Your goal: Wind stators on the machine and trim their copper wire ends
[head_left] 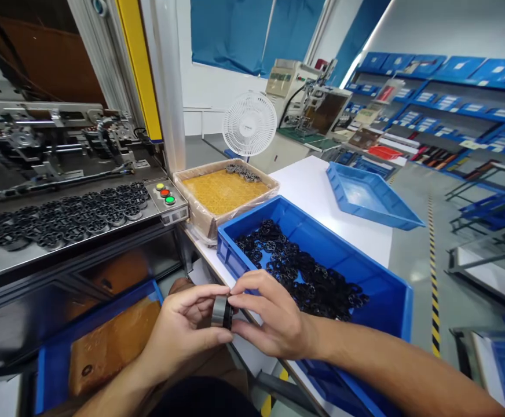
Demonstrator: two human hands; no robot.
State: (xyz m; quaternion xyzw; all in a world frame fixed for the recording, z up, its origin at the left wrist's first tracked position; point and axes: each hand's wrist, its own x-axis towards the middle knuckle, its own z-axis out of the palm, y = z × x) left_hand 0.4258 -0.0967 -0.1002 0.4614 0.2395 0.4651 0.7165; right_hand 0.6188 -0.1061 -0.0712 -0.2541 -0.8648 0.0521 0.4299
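A short grey metal ring with a black part at its right side [220,311] is held between my two hands in front of my lap. My left hand [189,318] pinches the ring from the left, thumb below and fingers above. From the right, my right hand [272,315] grips the black side with its fingertips. To the right, a deep blue bin [343,255] holds many loose black plastic parts [296,263]. Rows of black and grey ring parts [74,217] cover the metal machine ledge at the left.
A plastic-lined carton [222,191] of yellowish material, with several dark parts, stands behind the bin. A button box [168,200] sits at the ledge's end. A shallow blue tray [369,197] lies on the white table [307,179]. A white fan [249,124] stands behind.
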